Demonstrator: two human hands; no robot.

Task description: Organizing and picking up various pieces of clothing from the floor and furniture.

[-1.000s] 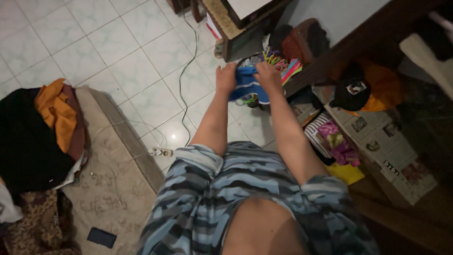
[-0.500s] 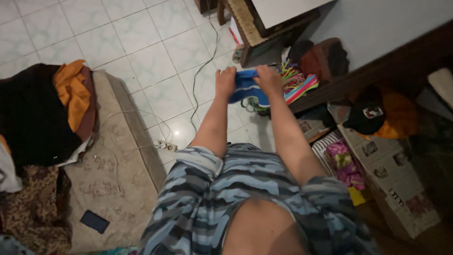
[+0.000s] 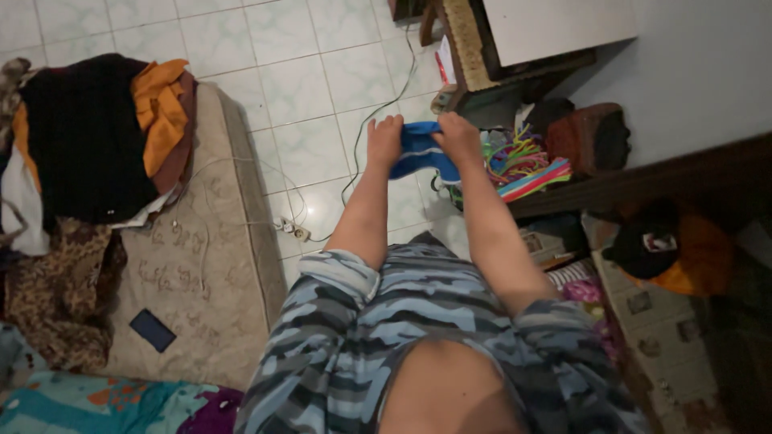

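Both arms reach forward over the white tiled floor. The left hand and right hand are each closed on an end of a small blue striped cloth garment, which spans between them in the air, just beside a bundle of bright plastic hangers.

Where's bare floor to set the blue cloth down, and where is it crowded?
Free: white tiles between the mattress and the wooden furniture, crossed only by a cable. Crowded: right of the right hand, colourful hangers, clothes and newspaper. Both hands hold the blue cloth.
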